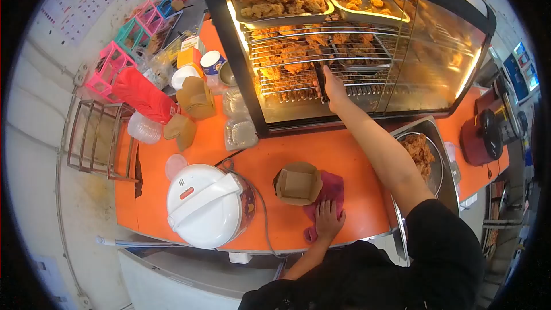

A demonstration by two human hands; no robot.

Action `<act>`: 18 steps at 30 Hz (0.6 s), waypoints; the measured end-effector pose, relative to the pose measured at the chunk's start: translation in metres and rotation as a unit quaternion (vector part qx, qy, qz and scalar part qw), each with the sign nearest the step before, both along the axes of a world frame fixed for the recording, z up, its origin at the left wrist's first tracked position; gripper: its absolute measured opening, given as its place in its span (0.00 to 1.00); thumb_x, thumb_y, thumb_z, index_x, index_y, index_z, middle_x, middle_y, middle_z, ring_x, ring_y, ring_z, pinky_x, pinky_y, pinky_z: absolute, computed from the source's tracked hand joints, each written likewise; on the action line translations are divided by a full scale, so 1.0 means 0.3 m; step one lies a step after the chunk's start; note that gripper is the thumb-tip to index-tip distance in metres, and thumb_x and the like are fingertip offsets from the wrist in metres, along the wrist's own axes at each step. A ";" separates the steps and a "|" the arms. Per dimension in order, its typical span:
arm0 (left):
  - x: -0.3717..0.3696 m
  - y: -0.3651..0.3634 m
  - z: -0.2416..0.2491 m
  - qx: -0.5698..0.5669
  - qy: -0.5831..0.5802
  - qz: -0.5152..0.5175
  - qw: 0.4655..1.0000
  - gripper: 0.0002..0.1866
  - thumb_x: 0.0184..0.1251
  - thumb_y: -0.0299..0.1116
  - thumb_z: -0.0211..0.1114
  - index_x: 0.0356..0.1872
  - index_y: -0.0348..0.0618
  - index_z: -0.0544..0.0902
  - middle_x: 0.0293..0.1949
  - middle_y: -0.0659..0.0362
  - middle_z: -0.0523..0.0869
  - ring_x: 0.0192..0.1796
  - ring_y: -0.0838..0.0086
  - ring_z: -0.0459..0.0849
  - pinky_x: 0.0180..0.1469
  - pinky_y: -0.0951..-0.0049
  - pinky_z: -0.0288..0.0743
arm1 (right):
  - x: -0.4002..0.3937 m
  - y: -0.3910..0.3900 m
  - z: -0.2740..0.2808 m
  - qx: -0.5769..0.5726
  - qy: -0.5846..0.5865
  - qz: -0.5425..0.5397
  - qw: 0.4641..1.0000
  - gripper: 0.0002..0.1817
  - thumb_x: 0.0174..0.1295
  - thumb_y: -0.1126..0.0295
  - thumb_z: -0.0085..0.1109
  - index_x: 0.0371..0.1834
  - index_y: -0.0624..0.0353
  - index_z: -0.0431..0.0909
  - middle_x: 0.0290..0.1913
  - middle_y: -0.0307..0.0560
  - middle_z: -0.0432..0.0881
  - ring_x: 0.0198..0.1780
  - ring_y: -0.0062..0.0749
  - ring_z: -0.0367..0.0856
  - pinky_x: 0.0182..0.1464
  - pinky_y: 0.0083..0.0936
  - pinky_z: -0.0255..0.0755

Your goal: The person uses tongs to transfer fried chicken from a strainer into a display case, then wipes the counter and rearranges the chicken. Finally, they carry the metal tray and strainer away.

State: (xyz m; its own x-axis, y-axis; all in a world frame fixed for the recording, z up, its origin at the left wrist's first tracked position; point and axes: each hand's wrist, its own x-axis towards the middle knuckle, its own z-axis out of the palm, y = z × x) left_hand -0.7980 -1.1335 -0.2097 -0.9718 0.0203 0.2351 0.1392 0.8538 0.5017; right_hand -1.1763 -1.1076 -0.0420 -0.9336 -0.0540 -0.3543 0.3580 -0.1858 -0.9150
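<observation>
The right hand (334, 89) was closed round the dark handle of the tongs (320, 77), reaching into the display cabinet (310, 127), while the left hand (329, 221), well apart from it, lay open and palm down on the pink cloth (333, 186). Just beyond the left hand, the paper box (299, 185) stood upright and open on the orange counter (344, 152), its bare inside showing, so the packing looked to be barely begun, with the filling and closing left to do. The fried chicken (293, 60) lay on the cabinet's trays and wire racks; whether the tongs had hold of a piece could not be told. To the right, more fried pieces (420, 152) sat in a steel tray, and a dark red cooker (481, 138) stood farther right. Near left was a white-lidded cooker (201, 212), with clear containers (240, 133), brown cartons (198, 97) and a red bag (143, 95) farther off. Beyond the counter's left end stood a metal rack (86, 138), and printed sheets (77, 0) hung on the pale wall, far left
</observation>
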 end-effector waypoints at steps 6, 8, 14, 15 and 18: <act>0.005 0.008 -0.007 -0.015 -0.020 -0.010 1.000 0.24 0.61 0.44 0.63 0.51 0.35 0.78 0.55 0.45 0.78 0.62 0.51 0.73 0.64 0.49 0.66 | 0.163 0.107 0.083 -0.284 -0.034 0.105 0.952 0.20 0.71 0.64 0.55 0.61 0.63 0.68 0.54 0.64 0.80 0.47 0.33 0.85 0.44 0.16 0.82; 0.010 0.015 -0.025 -0.040 0.016 0.014 0.999 0.24 0.61 0.45 0.63 0.50 0.34 0.78 0.55 0.45 0.78 0.61 0.51 0.74 0.64 0.49 0.67 | 0.323 0.185 0.130 -0.215 -0.035 0.169 0.961 0.24 0.70 0.66 0.57 0.64 0.64 0.64 0.56 0.66 0.78 0.49 0.37 0.85 0.47 0.19 0.83; -0.014 0.033 -0.006 -0.060 -0.003 -0.011 0.998 0.26 0.60 0.47 0.64 0.50 0.34 0.77 0.55 0.44 0.78 0.62 0.50 0.74 0.65 0.50 0.65 | 0.912 0.633 0.110 -0.030 -0.076 0.086 0.993 0.29 0.71 0.66 0.55 0.71 0.63 0.57 0.48 0.45 0.78 0.48 0.31 0.85 0.41 0.17 0.79; -0.005 0.029 -0.021 -0.066 0.032 0.000 0.997 0.26 0.60 0.46 0.64 0.50 0.34 0.77 0.55 0.44 0.78 0.63 0.50 0.73 0.65 0.50 0.65 | 1.000 0.715 0.134 0.007 -0.050 0.063 0.997 0.29 0.72 0.65 0.54 0.71 0.63 0.56 0.49 0.46 0.78 0.47 0.30 0.85 0.41 0.18 0.79; -0.004 0.028 -0.028 -0.086 0.033 -0.005 0.996 0.25 0.59 0.45 0.64 0.51 0.35 0.76 0.56 0.44 0.78 0.63 0.50 0.73 0.65 0.49 0.65 | 1.224 0.983 0.134 0.200 -0.030 -0.010 0.979 0.28 0.72 0.62 0.54 0.69 0.65 0.59 0.49 0.46 0.78 0.46 0.26 0.85 0.44 0.19 0.78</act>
State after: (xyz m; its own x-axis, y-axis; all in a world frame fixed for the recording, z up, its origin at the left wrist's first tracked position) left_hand -0.7992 -1.1251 -0.2181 -0.9540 0.0760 0.2899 0.1763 0.9246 0.3376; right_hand -0.8090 -0.8127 -0.0019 -0.9100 0.1184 -0.3973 0.4130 0.1754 -0.8937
